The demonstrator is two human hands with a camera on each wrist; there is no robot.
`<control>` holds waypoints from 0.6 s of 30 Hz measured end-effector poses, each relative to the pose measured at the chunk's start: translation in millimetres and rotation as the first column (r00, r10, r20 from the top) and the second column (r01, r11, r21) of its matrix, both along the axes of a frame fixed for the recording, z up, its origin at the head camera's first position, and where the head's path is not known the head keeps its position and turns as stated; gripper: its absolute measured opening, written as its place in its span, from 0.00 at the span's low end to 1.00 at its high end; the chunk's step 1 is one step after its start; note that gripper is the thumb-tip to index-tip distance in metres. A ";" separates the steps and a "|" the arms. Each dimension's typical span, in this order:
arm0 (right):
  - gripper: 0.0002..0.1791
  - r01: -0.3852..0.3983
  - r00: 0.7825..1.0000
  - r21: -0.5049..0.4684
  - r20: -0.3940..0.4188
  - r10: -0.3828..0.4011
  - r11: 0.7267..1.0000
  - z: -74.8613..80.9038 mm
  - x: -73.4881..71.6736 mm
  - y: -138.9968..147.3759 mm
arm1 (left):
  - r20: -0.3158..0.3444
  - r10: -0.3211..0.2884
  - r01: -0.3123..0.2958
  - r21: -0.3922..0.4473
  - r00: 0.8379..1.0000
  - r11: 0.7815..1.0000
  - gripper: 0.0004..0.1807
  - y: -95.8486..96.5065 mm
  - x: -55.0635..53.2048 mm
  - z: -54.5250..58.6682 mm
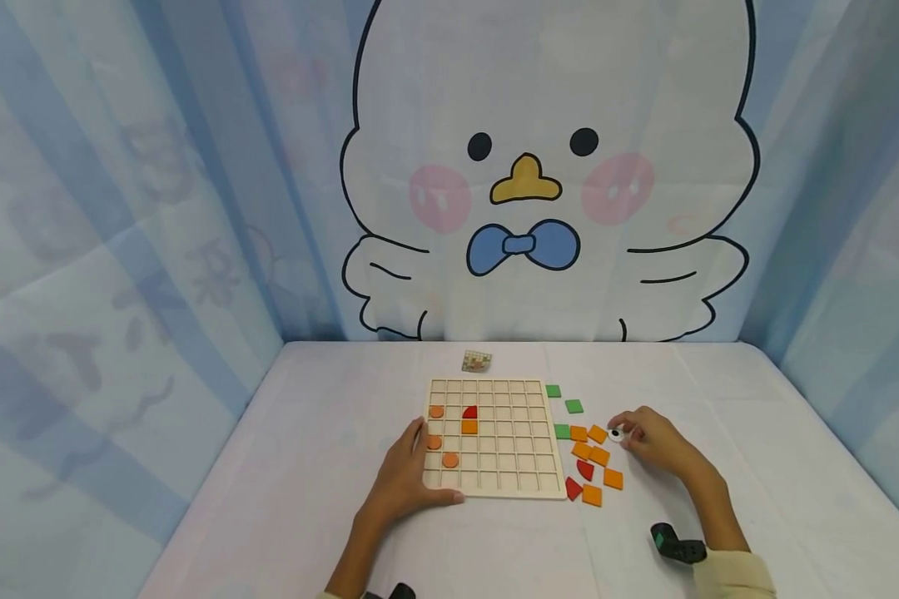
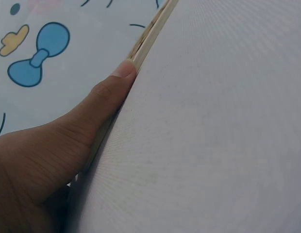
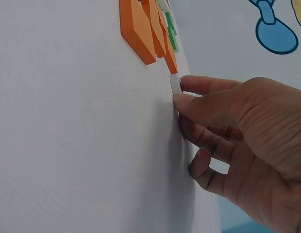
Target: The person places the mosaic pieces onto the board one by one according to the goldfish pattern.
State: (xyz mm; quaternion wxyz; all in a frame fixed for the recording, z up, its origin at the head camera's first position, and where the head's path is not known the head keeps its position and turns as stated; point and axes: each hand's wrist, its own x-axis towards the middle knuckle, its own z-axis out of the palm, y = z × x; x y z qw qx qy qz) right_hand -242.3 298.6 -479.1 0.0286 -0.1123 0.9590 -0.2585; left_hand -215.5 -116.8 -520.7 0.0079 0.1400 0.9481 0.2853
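Note:
A pale wooden grid board (image 1: 505, 456) lies on the white table. My left hand (image 1: 400, 481) rests at its near left corner, fingers along the left side and thumb by the front edge. In the left wrist view the straight thumb (image 2: 104, 97) touches the board's rim. To the right of the board, my right hand (image 1: 658, 445) pinches a small white round piece with a dark centre (image 1: 615, 435) between thumb and fingers. The right wrist view shows this white piece (image 3: 175, 84) edge-on, close to the tabletop. Orange discs (image 1: 450, 460), a red quarter piece (image 1: 470, 413) and an orange square (image 1: 469, 427) sit in board cells.
Several loose orange squares (image 1: 613, 479), red pieces (image 1: 585, 470) and green squares (image 1: 573, 406) lie right of the board. A small patterned item (image 1: 476, 361) is behind it. A black device (image 1: 677, 545) is at the right wrist. Printed curtains (image 1: 532, 299) stand behind the table.

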 end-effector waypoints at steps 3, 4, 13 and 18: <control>0.13 0.027 1.000 -0.004 -0.003 -0.027 1.000 -1.4 0.5 -0.4 | 0.001 0.001 -0.001 0.010 1.000 1.000 0.75 0.5 -0.3 0.3; 0.14 0.039 0.999 -0.003 -0.002 -0.039 0.999 -2.1 0.6 -0.6 | 0.004 0.001 -0.001 0.010 1.000 1.000 0.75 0.6 -0.2 -0.1; 0.12 0.067 0.997 0.006 -0.042 -0.066 0.998 -7.0 -1.1 -4.5 | 0.007 0.007 -0.007 0.015 1.000 1.000 0.75 0.3 0.2 -0.5; 0.11 0.055 0.997 0.011 -0.049 -0.055 0.998 -10.3 -1.6 -5.2 | 0.000 0.009 -0.009 0.006 1.000 1.000 0.76 -0.1 -1.3 -0.7</control>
